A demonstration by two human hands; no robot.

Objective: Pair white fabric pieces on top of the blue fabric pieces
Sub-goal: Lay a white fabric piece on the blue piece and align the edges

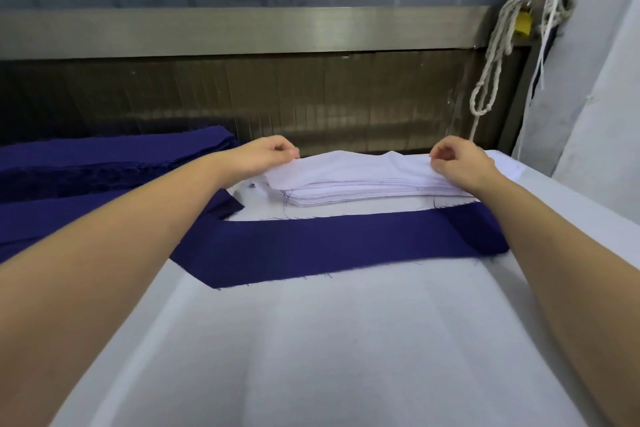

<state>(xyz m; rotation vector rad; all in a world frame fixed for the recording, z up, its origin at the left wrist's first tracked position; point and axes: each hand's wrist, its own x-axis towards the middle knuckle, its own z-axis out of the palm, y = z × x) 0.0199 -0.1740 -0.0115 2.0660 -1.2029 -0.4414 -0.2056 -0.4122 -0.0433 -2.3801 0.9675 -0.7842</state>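
A stack of white fabric pieces [363, 184] lies at the far side of the white table [329, 340]. My left hand [266, 154] pinches the left end of the top white piece [346, 168]. My right hand [462, 163] pinches its right end. The top piece is slightly lifted and rippled. In front of the stack a single long blue fabric piece [329, 243] lies flat across the table, its right end passing under my right forearm. A pile of blue fabric pieces [104, 163] sits at the far left.
A metal rail and dark slatted panel [277, 94] run behind the table. White ropes [495, 55] hang at the back right beside a pale hanging sheet [595, 97]. The near table surface is bare white cloth.
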